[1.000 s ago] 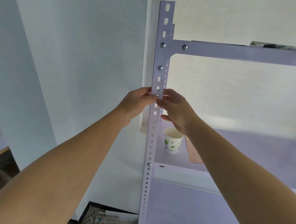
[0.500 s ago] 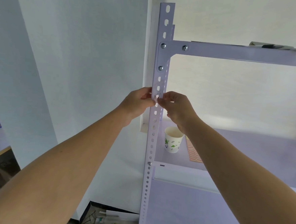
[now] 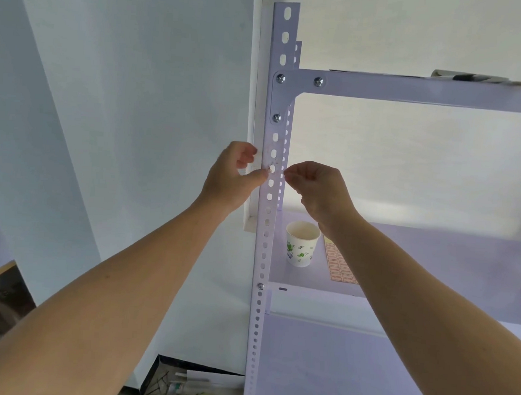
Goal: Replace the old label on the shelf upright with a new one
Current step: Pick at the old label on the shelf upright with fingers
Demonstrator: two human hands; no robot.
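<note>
While the left hand (image 3: 233,177) presses its thumb against the shelf upright (image 3: 268,228), a scrap of old label (image 3: 269,168) clings just above the thumb tip; the right hand (image 3: 318,186), pinched shut (on what, unclear), waits just beside.

Storeroom or office corner: slotted metal shelving (image 3: 268,228), plain walls.

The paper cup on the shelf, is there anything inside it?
The paper cup stands upright on the shelf, beside a sheet of stickers. Only the upper inside wall shows, pale and bare. Its bottom is hidden by the rim, so I cannot tell.
</note>
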